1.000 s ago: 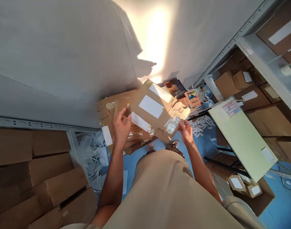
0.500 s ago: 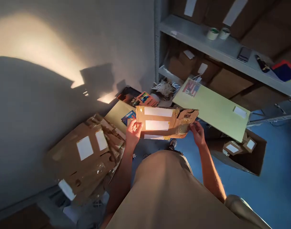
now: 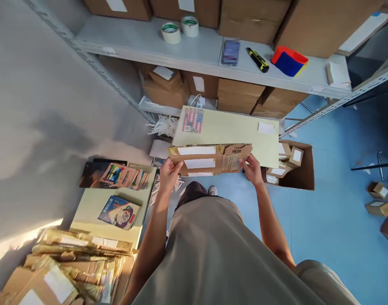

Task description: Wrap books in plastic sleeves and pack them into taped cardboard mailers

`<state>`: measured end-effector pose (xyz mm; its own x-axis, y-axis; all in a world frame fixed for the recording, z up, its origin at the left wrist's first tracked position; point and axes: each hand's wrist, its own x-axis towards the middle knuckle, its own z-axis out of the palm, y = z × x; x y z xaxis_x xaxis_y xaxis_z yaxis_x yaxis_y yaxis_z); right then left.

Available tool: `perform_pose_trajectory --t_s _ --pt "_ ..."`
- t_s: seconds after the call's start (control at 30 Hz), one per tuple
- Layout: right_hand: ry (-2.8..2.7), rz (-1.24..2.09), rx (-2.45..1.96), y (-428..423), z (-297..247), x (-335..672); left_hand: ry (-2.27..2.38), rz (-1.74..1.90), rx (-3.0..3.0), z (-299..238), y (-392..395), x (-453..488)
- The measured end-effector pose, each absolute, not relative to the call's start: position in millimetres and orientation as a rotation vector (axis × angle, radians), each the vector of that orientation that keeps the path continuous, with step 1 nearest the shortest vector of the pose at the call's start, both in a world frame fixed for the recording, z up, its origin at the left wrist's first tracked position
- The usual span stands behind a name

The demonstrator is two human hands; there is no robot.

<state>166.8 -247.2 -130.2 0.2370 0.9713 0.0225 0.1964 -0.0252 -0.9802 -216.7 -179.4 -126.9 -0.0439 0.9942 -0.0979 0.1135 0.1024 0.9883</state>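
Note:
A flattened cardboard box (image 3: 224, 163) with white labels and clear tape is held level in front of my body. My left hand (image 3: 169, 173) pinches its left end, thumb on the near face. At the opposite end, my right hand (image 3: 252, 169) grips the lower right corner between thumb and fingers. Just beyond the cardboard lies a pale yellow table (image 3: 232, 129), partly covered by it in this view. On that tabletop are a printed picture sheet (image 3: 193, 120) near the left end and a small white slip (image 3: 266, 128) near the right.
Grey shelving (image 3: 206, 57) at the back holds cartons, tape rolls (image 3: 171, 33), a box cutter (image 3: 258, 59). Left, a second table (image 3: 88, 207) bears magazines (image 3: 120, 212) beside piled flattened cardboard (image 3: 79, 262). An open carton (image 3: 303, 167) with small boxes stands right on the blue floor.
My view and body have turned right, so the shelf and yellow table are now straight ahead. The flattened box stays gripped at both ends and has come round with me.

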Motion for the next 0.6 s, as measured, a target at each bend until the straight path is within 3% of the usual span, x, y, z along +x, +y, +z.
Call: perform_pose_trajectory --t_s 0.2,0.6 --pt "-1.029 0.860 -1.758 -215.5 -159.3 205.9 1.269 0.891 1.406 -156.9 -103.4 -165.4" --pt "-0.905 0.858 -1.735 -134.5 -168.0 209.4 0.999 0.699 1.467 -184.6 19.8 -104.5"
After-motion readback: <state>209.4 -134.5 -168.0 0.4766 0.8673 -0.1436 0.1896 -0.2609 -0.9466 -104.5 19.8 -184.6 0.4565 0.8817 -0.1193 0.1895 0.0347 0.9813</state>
